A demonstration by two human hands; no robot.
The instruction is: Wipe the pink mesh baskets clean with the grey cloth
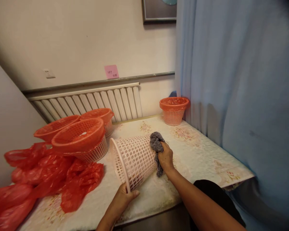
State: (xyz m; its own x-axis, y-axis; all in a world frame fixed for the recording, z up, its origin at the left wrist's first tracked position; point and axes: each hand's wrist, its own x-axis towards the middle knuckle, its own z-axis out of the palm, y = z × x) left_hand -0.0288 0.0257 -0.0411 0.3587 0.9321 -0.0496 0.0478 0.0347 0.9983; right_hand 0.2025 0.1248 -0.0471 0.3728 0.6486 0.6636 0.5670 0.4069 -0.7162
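A pale pink plastic wastebasket (137,157) with a perforated wall lies on its side, its mouth facing left. My left hand (124,199) grips its rim at the lower front, thumb outside. At the basket's bottom end, my right hand (165,156) is closed on a grey cleaning cloth (157,142), which touches the base; part of the cloth hangs below the fingers. The inside of the basket shows only through its holes.
Three wastebaskets with red bags, one in front (96,150), stand at the left behind crumpled red plastic bags (45,170). Another lined basket (173,117) stands at the far right corner. A radiator (91,101) runs along the wall; a blue curtain (231,80) borders the flowered table cover (197,166).
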